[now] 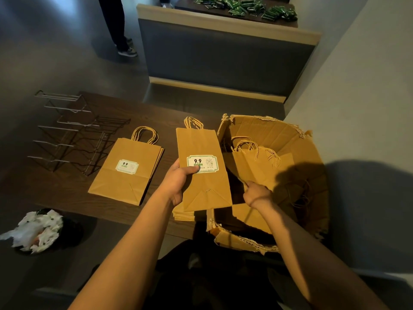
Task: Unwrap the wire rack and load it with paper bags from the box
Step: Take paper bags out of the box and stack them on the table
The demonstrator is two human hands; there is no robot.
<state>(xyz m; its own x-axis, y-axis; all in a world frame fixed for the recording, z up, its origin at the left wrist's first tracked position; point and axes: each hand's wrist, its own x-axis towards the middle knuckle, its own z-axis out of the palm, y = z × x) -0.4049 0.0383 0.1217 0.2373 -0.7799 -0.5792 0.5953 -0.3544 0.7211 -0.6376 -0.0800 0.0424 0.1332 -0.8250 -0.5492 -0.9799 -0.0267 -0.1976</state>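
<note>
Wire rack (73, 133): bare, at counter's (55, 193) far left edge.
Bag stack (127, 168): flat beside rack.
Left hand (178, 182): grips labelled bags (201, 166).
Right hand (257, 193): pinches a bag (259, 166) inside the box (290, 135).

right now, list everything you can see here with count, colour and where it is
wire rack: one, grey metal, empty, table's left end
bag stack: one, brown with labels, flat on the table
held bags: one bundle, brown, left of box
cardboard box: one, tan, open, right; more bags inside
bin: one, dark, white wrapping inside, floor left
bench: one, grey, behind table
packets: many, green, far table
bystander's legs: top left
left hand: grips held bags
right hand: grips bags in box
</note>
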